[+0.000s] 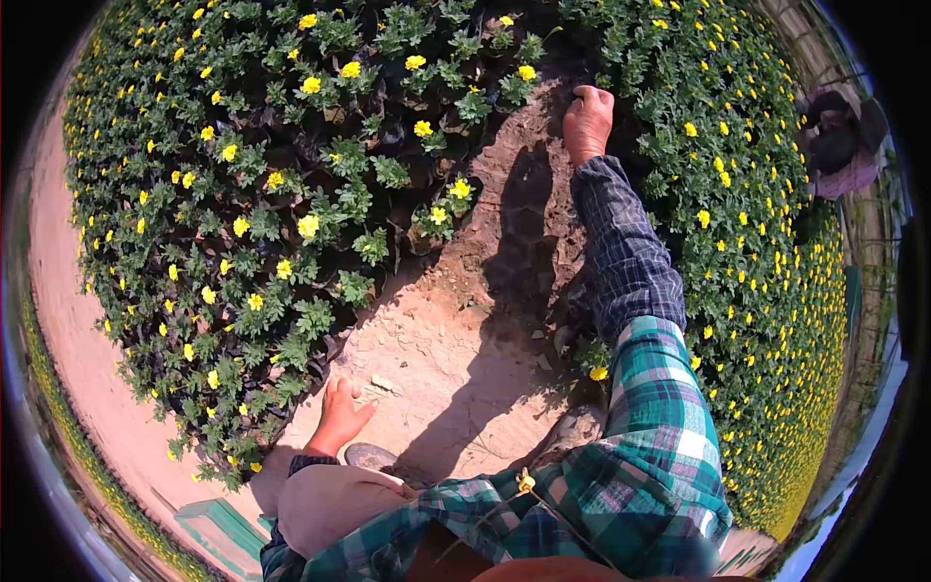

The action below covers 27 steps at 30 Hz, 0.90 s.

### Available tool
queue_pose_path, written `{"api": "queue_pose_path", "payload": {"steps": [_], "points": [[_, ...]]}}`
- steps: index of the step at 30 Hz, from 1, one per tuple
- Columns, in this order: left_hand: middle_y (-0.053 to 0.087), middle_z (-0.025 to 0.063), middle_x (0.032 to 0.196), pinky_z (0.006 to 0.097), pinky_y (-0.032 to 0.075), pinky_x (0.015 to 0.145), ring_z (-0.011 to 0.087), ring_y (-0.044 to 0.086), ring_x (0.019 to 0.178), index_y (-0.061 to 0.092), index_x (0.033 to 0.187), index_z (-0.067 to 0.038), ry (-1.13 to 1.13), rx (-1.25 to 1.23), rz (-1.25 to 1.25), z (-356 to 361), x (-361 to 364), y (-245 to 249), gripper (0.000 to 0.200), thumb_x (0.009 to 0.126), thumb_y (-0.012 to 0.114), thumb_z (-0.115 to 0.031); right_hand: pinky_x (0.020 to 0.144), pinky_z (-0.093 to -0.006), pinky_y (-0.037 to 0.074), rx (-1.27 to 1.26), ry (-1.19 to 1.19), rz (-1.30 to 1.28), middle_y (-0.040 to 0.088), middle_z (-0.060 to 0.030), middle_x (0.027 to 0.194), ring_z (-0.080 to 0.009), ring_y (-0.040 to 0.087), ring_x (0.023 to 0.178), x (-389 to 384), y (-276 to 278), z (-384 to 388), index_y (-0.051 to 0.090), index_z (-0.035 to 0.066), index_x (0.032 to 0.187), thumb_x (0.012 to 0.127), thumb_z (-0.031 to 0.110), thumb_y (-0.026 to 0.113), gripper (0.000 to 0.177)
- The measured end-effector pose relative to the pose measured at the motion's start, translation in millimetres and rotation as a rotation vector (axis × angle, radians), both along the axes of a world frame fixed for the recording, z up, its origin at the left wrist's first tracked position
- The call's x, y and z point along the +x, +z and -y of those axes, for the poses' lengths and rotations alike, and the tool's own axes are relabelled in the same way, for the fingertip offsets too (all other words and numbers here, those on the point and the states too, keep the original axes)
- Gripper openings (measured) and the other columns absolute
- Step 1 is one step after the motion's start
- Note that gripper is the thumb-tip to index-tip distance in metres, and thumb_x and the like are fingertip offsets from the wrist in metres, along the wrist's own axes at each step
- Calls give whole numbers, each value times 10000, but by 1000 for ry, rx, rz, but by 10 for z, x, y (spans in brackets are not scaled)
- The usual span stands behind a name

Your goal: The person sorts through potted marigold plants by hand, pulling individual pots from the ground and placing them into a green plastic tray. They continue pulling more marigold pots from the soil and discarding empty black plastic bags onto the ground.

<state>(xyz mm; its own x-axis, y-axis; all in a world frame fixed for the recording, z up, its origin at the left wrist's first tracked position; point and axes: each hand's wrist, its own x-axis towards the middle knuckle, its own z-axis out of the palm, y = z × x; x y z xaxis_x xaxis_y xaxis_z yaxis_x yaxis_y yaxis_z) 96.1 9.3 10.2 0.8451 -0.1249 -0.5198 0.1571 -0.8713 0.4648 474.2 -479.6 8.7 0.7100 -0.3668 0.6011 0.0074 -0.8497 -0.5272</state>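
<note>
My right hand (589, 124) reaches far forward, its fingers curled closed, over the edge of the bare soil (504, 184) beside the plants. Whatever is inside those fingers, if anything, is hidden. Lower down, my left hand (341, 415) hangs above the sandy ground with fingers apart and nothing in them. It is near the front edge of a bed of potted marigolds (308, 226), with green leaves, yellow blooms and dark pot bags. More marigolds (704, 219) stand close to the right of my outstretched arm.
A green crate (218, 533) rests at the lower left, by the pale path (73, 262). My shoe (370, 455) is on the ground below my left hand. Another person (842, 145) is at the far right, beyond the flowers.
</note>
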Motion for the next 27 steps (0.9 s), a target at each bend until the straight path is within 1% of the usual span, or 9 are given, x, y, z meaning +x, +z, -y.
{"api": "queue_pose_path", "payload": {"steps": [2, 5, 9, 11, 15, 19, 23, 25, 27], "points": [[460, 207, 939, 446, 395, 821, 375, 469, 941, 461, 929, -10, 2, -10, -11, 27, 25, 29, 451, 709, 756, -271, 843, -444, 486, -18, -162, -214, 447, -247, 1201, -411, 571, 976, 16, -30, 251, 586, 73, 1068, 754, -50, 514, 344], [455, 205, 939, 444, 395, 817, 372, 465, 937, 458, 931, -9, 2, -7, -13, 16, 16, 41, 455, 711, 753, -276, 843, -468, 482, -135, 5, -440, 501, -279, 1137, -436, 562, 998, 139, -184, 656, 564, 78, 1098, 790, -18, 492, 331], [454, 213, 943, 448, 398, 823, 381, 464, 950, 455, 933, -9, 5, -4, -44, 33, 38, 44, 464, 711, 748, -291, 793, -474, 491, -216, 24, -455, 577, -215, 978, -412, 584, 925, 220, -156, 775, 580, 70, 971, 808, 65, 566, 163], [455, 215, 945, 450, 399, 826, 384, 464, 955, 454, 935, -10, 1, 1, -25, -4, 14, -14, 467, 711, 749, -294, 767, -459, 492, -252, 44, -411, 593, -177, 915, -387, 592, 894, 204, -151, 786, 586, 58, 906, 796, 79, 595, 113], [457, 217, 951, 453, 401, 829, 385, 467, 965, 453, 934, -8, 8, 18, -31, 54, 45, 59, 473, 709, 750, -299, 714, -426, 484, -192, 345, -133, 581, -144, 874, -365, 586, 831, -212, 184, 442, 582, 38, 857, 772, 41, 607, 89], [458, 210, 955, 446, 402, 821, 373, 470, 955, 454, 924, -7, -9, 41, -35, 79, 56, 65, 471, 706, 754, -298, 685, -418, 484, -157, 531, -182, 546, -135, 829, -363, 573, 777, -635, 258, -49, 553, 42, 849, 760, 5, 593, 105], [460, 195, 946, 434, 401, 810, 351, 468, 927, 460, 915, -9, 13, 26, -38, 83, 65, 92, 462, 700, 764, -282, 654, -434, 486, -284, 735, -213, 498, -137, 792, -349, 558, 703, -821, -114, -426, 497, 37, 825, 764, 3, 583, 110], [463, 187, 936, 430, 401, 807, 345, 467, 916, 462, 914, -11, 10, 30, -39, 80, 78, 83, 459, 698, 767, -277, 682, -418, 496, -296, 708, -284, 531, -141, 854, -342, 577, 776, -921, 8, -434, 529, 39, 885, 774, -2, 576, 127], [475, 176, 920, 431, 401, 815, 342, 465, 923, 460, 921, -7, 13, 12, -7, 89, 52, 74, 465, 697, 770, -272, 690, -370, 496, -75, 572, -84, 555, -141, 942, -337, 579, 818, -956, 166, -321, 552, 24, 984, 795, -10, 577, 194]]}}
